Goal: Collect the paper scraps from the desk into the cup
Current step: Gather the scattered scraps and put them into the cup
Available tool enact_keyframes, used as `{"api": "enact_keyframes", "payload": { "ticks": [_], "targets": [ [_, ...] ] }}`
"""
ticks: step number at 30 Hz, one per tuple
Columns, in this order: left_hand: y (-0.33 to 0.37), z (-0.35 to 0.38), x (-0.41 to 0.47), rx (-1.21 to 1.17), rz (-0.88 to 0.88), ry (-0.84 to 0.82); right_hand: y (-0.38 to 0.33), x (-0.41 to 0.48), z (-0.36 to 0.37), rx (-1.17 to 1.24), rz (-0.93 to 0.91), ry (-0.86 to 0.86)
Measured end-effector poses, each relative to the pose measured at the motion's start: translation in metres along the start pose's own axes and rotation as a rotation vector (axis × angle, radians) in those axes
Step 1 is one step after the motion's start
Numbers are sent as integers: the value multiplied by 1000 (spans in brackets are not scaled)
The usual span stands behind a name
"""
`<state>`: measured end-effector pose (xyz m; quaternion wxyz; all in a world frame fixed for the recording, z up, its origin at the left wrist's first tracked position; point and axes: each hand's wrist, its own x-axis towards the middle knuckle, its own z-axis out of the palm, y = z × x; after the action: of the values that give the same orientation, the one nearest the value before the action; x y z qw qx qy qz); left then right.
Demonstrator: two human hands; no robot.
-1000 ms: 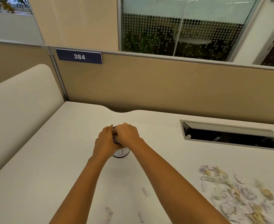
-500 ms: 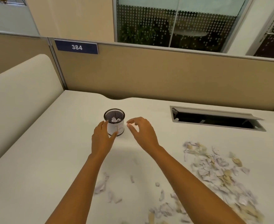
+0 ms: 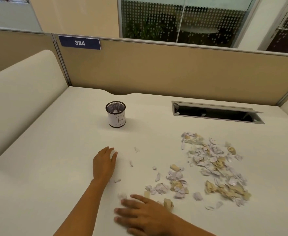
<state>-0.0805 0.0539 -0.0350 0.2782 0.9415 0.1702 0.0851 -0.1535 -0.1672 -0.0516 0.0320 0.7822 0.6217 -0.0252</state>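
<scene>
Scraps [image 3: 213, 166] heaped rightward of right hand [image 3: 140, 217], nearer it than left hand [image 3: 104, 163]; cup [image 3: 116, 114] far ahead. Both splayed flat, seemingly empty.

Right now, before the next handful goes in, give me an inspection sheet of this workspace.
Surface: white desk, open cable hatch at the back.
Job's things: mesh cup marked B, upright, a few scraps inside; paper scraps spread right of centre.
Clutter: nothing seen.
Grippers: left hand open, flat on desk; right hand open among near scraps.
Cables: nothing seen.
Surroundings: tan partition with sign 384.
</scene>
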Motion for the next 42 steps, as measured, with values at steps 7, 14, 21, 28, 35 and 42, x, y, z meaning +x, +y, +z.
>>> {"api": "enact_keyframes", "payload": {
  "ticks": [7,14,21,28,35,42],
  "targets": [
    [5,15,-43,157,-154,104,57,-9,-10,-96,228,62],
    [26,37,-65,138,-99,-43,83,-24,-30,191,803,576],
    [56,61,-71,14,340,-358,66,-55,-16,479,1275,277],
    [74,67,-73,49,532,-468,57,-46,-8,436,1157,97],
    [83,63,-78,-132,528,-280,66,-36,-18,546,1100,224],
    [102,58,-61,-346,182,-311,81,-32,-35,414,1129,236]
  ]
}}
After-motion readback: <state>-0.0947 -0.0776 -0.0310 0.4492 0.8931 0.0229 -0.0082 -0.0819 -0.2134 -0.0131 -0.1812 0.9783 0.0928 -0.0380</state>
